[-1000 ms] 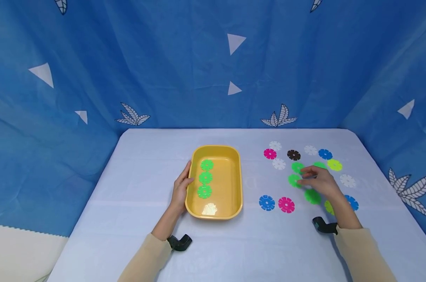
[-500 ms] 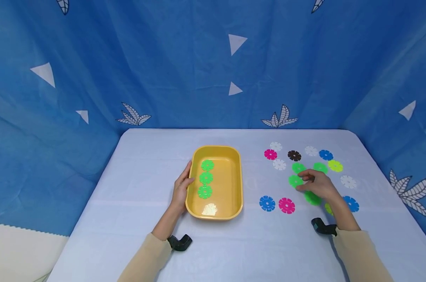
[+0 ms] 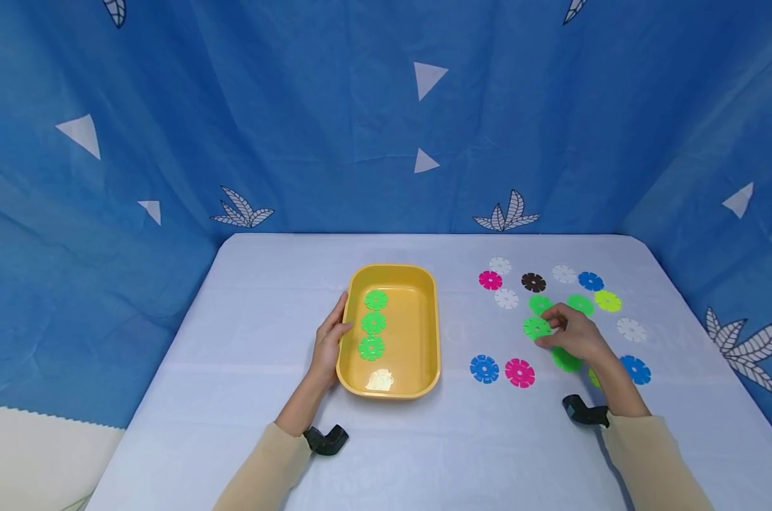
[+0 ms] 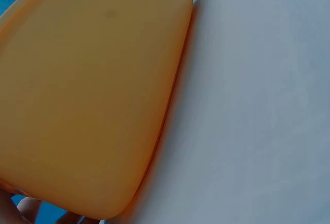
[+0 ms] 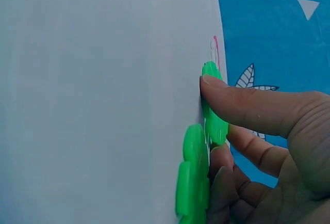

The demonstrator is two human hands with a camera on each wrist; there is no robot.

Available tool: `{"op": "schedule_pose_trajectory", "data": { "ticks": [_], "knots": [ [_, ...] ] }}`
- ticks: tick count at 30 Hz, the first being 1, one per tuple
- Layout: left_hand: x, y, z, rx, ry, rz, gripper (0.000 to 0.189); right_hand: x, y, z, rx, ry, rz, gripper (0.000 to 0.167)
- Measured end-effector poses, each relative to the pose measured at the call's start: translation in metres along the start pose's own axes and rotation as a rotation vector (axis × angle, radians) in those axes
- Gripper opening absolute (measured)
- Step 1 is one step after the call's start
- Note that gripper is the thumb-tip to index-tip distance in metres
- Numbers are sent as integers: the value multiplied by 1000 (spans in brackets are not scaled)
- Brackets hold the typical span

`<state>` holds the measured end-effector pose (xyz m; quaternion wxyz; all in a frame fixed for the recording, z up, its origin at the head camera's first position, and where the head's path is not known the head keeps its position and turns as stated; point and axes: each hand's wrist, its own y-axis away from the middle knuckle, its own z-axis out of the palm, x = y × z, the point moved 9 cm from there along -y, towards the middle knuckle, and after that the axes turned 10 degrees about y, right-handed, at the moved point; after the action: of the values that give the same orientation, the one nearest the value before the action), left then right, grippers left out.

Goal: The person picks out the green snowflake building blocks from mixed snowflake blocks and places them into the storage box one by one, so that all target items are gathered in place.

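Note:
In the head view my left hand [image 3: 328, 344] grips the left side of a yellow plastic tray [image 3: 414, 383], its thumb over the rim. Three green snowflake discs [image 3: 373, 323] lie in a column inside the tray. The left wrist view is mostly filled by the tray's outer wall [image 4: 93, 95]. At the right, my right hand [image 3: 576, 333] pinches a green snowflake disc [image 3: 536, 328] between thumb and fingers. The right wrist view shows the thumb on this disc [image 5: 216, 126], with another green disc [image 5: 193, 177] nearer the camera.
More green discs [image 3: 580, 305] lie around the right hand. Further discs are scattered about: blue [image 3: 484, 369], pink [image 3: 519, 372], brown [image 3: 533, 282], white [image 3: 631, 329] and yellow-green [image 3: 608, 301]. A blue curtain [image 3: 360, 128] hangs behind the white-covered table [image 3: 265, 284].
My right hand has shifted slightly left and its fingers have closed on the green disc. The left hand and the tray have stayed in place.

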<state>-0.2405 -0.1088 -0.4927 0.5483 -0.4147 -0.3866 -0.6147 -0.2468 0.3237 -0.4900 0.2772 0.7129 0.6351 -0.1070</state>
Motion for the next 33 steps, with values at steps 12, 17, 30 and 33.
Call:
{"op": "schedule_pose_trajectory", "data": {
  "ticks": [12, 17, 30, 33],
  "knots": [
    [-1, 0, -1, 11, -4, -1, 61, -1, 3, -7, 36, 5, 0, 48],
    [-1, 0, -1, 6, 6, 1, 62, 0, 3, -9, 44, -26, -19, 40],
    [-1, 0, 0, 2, 4, -1, 62, -6, 2, -14, -3, -174, 14, 43],
    [0, 0, 0, 4, 2, 0, 61, -17, 3, -15, -8, -190, 4, 45]
  ]
}}
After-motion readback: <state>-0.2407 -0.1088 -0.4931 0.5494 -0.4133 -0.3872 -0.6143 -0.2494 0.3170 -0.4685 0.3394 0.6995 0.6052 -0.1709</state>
